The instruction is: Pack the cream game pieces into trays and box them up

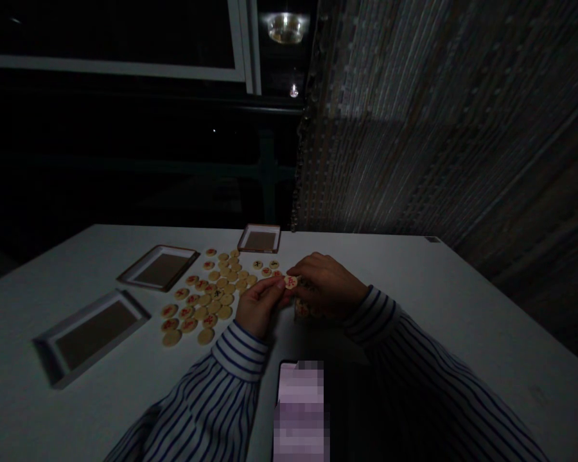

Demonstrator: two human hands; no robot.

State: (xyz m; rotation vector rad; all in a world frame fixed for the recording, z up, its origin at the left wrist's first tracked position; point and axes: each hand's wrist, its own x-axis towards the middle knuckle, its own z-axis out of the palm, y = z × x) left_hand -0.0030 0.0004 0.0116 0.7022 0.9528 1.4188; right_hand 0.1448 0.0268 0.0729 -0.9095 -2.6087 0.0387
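Between the thumb and fingers of my left hand (pixel 261 303) is a round wooden Chinese chess piece (pixel 290 282), its red character facing up. My right hand (pixel 328 281) curls close beside it, its fingertips near or touching the piece's edge; what lies within those fingers is hidden. Under the right hand, partly covered, sit more pieces (pixel 302 310), at least one with a red character. To the left of my left hand many loose chess pieces (pixel 222 283) are spread out, some face down, others showing red or black characters. A few more pieces (pixel 266 272) lie just beyond my hands.
Three shallow box parts rest on the white table (pixel 443 308): a pale tray (pixel 92 333), a brown-edged tray (pixel 160 268) and a smaller tray (pixel 259 239) at the far edge. A lit phone (pixel 301 410) is near me. A string curtain (pixel 390 115) hangs behind.
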